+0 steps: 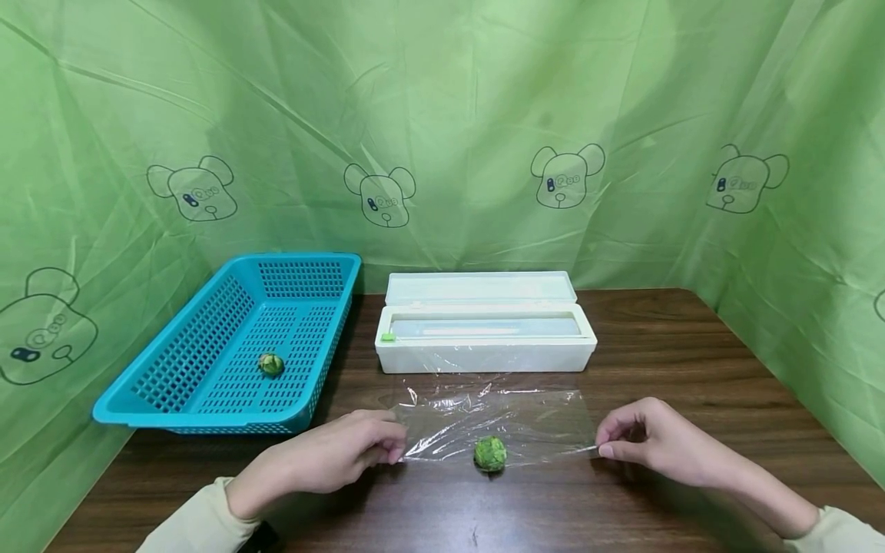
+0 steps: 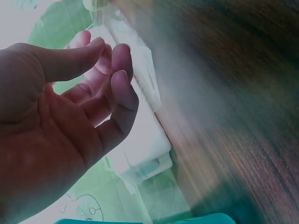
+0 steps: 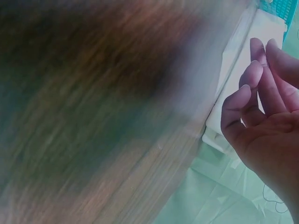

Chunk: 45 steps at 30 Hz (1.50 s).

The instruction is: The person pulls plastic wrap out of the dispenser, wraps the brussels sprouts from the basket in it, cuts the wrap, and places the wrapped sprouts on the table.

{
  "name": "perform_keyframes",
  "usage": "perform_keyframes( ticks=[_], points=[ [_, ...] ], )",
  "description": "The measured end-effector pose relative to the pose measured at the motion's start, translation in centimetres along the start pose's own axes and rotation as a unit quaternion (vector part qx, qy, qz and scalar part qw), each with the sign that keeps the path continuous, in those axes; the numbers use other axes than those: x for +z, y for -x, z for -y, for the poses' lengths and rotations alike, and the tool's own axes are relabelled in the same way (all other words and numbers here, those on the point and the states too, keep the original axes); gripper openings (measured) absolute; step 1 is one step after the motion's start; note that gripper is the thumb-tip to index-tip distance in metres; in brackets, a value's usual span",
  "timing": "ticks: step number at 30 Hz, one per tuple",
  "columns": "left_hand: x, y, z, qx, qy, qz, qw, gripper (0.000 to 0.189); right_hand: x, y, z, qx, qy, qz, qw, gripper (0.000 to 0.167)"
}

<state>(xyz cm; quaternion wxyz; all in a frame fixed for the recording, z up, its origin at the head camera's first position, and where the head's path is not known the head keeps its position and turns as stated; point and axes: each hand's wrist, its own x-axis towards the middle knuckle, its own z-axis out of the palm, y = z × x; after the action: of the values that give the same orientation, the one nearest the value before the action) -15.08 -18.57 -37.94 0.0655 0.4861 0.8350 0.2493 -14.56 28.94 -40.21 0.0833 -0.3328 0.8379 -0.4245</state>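
A clear sheet of plastic wrap [image 1: 532,422] stretches toward me from a white dispenser box [image 1: 484,357] with its lid raised. My left hand [image 1: 339,449] pinches the sheet's near left corner between thumb and fingers. At the near right corner, my right hand [image 1: 667,442] pinches the edge the same way. A small round green vegetable [image 1: 490,455], leafy like a Brussels sprout, overlaps the near edge of the wrap between the hands. Both wrist views show the thumb meeting the fingertips, with the left hand [image 2: 70,98] and right hand [image 3: 266,102] beside the white box.
On the left of the dark wooden table [image 1: 664,330] stands a blue plastic basket [image 1: 332,353]. Another small green vegetable [image 1: 271,365] lies in it. A green cutter tab [image 1: 388,337] sits at the box's left end. Green cloth [image 1: 470,92] with bear drawings surrounds the table.
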Motion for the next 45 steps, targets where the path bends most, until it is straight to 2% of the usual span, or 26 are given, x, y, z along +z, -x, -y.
perform_keyframes(
  ticks=[6,16,26,29,32,37,41,45],
  points=[
    [-0.1,0.1,0.1,-0.007,-0.006,0.000,1.0000,0.031,-0.2,-0.3,-0.3,0.006,-0.014,0.003,0.9999,0.006],
    [-0.2,0.0,0.3,-0.037,0.014,0.000,0.9992,0.031,-0.3,-0.6,-0.6,0.026,-0.027,-0.001,0.9993,0.003],
    [0.1,-0.2,0.9,-0.062,0.006,-0.018,0.9979,0.028,-0.1,-1.1,-1.3,0.053,-0.024,-0.011,0.9982,0.004],
    [0.3,-0.3,1.1,-0.079,0.003,-0.017,0.9967,0.022,0.0,-1.2,-1.5,0.063,-0.024,-0.009,0.9977,0.004],
    [0.4,-0.3,1.0,-0.110,0.001,-0.014,0.9938,0.015,0.0,-1.3,-1.6,0.068,-0.023,-0.009,0.9974,0.004],
    [0.3,-0.7,0.3,-0.146,-0.017,-0.027,0.9888,0.004,0.0,-1.5,-1.7,0.078,-0.022,-0.011,0.9967,0.005],
    [0.1,-1.8,-1.0,-0.137,-0.025,-0.053,0.9888,0.007,-0.3,-1.7,-1.4,0.102,-0.008,-0.013,0.9947,0.011],
    [0.4,-3.7,-2.2,-0.117,-0.016,-0.072,0.9903,0.016,-0.8,-2.4,-0.2,0.089,0.066,-0.052,0.9925,0.012]
  ],
)
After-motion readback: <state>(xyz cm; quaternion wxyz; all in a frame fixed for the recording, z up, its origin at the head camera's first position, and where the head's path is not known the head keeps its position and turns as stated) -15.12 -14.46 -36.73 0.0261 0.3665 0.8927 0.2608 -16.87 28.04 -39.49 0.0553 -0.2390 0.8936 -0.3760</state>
